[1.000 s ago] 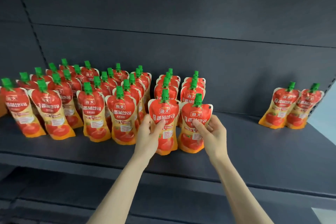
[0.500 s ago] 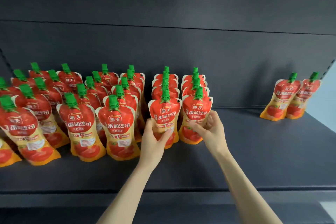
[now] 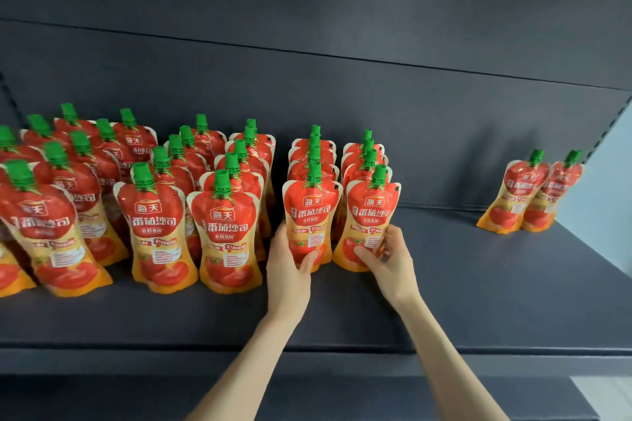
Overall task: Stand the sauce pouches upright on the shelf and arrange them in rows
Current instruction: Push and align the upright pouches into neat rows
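My left hand (image 3: 289,272) is gripping the left front pouch (image 3: 312,212), my right hand (image 3: 391,261) the right front pouch (image 3: 372,215); both are standing upright, caps up, probably grounded.

The single head view looks forward and slightly down, close onto the shelf (image 3: 444,284).

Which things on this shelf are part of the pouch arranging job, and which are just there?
In the job: the left hand gripping the left front pouch; the right hand gripping the right front pouch; pouch rows; two stray pouches far right; shelf.
Just there: back panel; pale wall at right.
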`<state>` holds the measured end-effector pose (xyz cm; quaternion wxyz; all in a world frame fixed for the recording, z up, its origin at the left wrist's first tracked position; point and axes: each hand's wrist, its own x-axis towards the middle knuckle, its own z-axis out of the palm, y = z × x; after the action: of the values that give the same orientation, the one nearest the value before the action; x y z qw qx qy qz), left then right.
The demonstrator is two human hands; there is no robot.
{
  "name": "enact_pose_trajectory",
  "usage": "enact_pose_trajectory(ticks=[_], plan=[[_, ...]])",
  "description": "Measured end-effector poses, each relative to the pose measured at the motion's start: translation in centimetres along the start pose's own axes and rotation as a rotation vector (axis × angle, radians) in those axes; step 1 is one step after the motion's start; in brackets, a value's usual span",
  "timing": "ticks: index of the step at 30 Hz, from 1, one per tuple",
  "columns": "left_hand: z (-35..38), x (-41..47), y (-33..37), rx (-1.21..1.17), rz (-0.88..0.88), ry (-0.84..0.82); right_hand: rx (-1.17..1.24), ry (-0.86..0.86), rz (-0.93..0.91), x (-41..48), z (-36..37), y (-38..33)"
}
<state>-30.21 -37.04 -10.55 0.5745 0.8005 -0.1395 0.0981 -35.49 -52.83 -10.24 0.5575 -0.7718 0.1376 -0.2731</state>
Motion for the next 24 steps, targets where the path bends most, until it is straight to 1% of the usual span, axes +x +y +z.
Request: enact_pose_trajectory(ticks=[2,5,12,24], plan=[[-0.06,-0.11,0.14,0.035,0.003,0.038,-0.033,-0.013,-0.004,-0.21,0.15,0.15],[-0.05,-0.27,0.32,0.074,-0.019,0.074,-0.111,0.032,-0.027,-0.32,0.05,0.59],[0.17,0.14,0.23,0.115,-0.002,0.066,-0.124,0.039,-0.013,-0.31,0.32,0.10],[0.12,0.26,0.34,0.134,-0.046,0.055,-0.145,0.052,-0.013,-0.27,0.57,0.22]])
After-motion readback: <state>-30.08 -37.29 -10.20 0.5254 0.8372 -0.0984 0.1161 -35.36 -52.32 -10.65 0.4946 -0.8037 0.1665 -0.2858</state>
